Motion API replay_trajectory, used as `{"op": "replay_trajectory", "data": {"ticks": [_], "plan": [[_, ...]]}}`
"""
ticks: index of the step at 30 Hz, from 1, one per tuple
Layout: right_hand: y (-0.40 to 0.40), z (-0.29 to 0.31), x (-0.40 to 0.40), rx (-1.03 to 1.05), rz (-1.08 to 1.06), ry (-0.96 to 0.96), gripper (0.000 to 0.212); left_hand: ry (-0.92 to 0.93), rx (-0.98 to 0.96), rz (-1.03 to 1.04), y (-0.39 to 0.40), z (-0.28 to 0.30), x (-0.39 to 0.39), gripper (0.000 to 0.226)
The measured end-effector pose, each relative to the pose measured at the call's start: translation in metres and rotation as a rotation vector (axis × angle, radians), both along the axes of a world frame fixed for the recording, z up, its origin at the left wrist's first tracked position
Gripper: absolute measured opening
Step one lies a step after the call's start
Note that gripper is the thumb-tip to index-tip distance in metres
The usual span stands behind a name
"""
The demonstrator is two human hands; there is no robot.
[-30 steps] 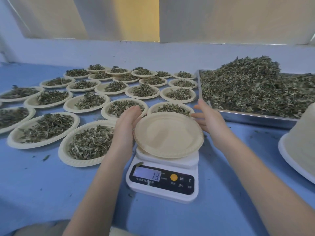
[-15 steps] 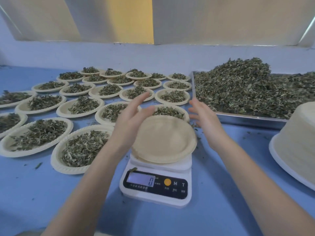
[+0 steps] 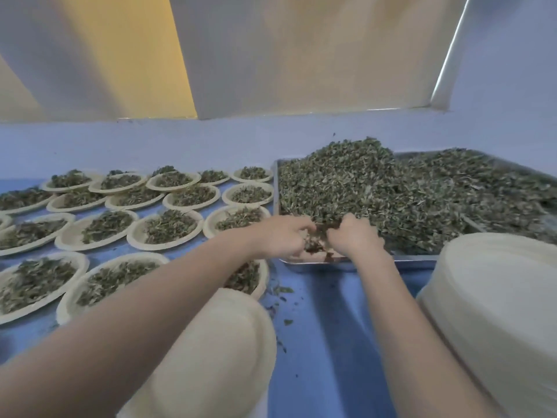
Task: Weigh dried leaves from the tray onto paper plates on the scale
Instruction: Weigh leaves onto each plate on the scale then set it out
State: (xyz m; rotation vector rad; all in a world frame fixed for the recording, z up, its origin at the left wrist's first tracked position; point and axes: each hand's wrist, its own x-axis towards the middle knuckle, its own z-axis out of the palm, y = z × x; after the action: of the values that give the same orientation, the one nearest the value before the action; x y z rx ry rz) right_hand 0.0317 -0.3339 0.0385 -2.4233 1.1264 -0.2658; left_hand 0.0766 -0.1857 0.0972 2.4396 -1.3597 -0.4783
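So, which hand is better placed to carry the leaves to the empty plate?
Left, probably. The left hand grips dried green leaves and lies nearer the empty beige paper plate. The right hand also grips leaves, further away.

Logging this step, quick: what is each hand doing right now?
Left hand: fingers curled, gripping dried leaves at the tray's near corner.
Right hand: fingers curled, gripping leaves from the same pile.

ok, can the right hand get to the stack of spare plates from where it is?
Probably yes. The right hand is at the tray's near edge, gathering dried leaves; the stack of spare plates sits just to its right with nothing between. It holds leaves, so it would have to drop them first.
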Motion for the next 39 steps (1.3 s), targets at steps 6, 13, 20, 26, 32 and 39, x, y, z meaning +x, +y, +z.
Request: {"op": "replay_trajectory", "data": {"ticks": [6,13,20,26,32,39], "plan": [[-0.06,0.0,0.042,0.053,-0.099,-0.092,0.053,0.006,0.1,-0.003,-0.027,-0.026,0.041,0.057],[-0.067,0.009,0.107,-0.138,0.094,-0.102,0.063,0.009,0.054,0.105,-0.048,-0.048,0.07,0.057],[-0.071,0.01,0.089,0.034,0.26,0.06,0.036,-0.043,0.049,0.103,-0.063,-0.054,0.075,0.049],[-0.051,0.001,0.079,-0.025,0.461,0.229,0.052,0.033,-0.004,0.167,-0.062,-0.055,0.078,0.057],[-0.039,-0.003,0.05,-0.027,0.329,0.124,0.077,0.244,-0.094,0.275,-0.057,-0.05,0.071,0.056],[-0.008,-0.027,0.058,-0.17,0.398,0.21,0.057,-0.042,-0.21,0.252,-0.045,-0.051,0.055,0.046]]}}
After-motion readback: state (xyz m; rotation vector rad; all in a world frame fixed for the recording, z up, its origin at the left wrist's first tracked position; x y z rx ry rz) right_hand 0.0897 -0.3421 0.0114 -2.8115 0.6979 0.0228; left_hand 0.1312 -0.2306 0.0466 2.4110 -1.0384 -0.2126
